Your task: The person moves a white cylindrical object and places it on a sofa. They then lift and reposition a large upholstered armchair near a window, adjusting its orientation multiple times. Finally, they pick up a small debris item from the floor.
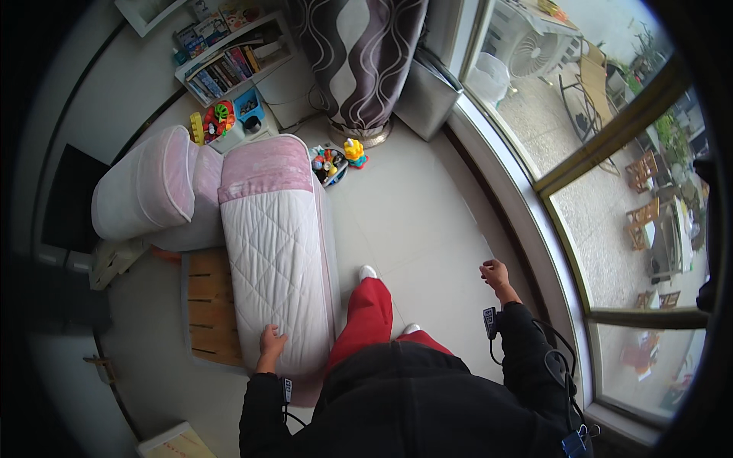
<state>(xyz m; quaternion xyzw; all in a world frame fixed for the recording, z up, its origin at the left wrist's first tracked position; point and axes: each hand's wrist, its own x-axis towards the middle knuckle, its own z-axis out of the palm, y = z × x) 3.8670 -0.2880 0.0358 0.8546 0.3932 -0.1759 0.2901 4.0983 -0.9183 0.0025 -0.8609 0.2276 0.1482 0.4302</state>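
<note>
Left hand (270,340) lies open, flat on the quilted pink-white mattress (275,252); right hand (495,272) hangs loosely curled, holding nothing.

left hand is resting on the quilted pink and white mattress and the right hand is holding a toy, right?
Not quite. In the head view the left hand does rest on the quilted pink and white mattress, but the right hand holds no toy; it hangs free above the tiled floor.

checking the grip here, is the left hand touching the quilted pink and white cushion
Touching. The head view shows the left hand resting palm down on the near end of the quilted cushion, with no gap visible between them.
</note>
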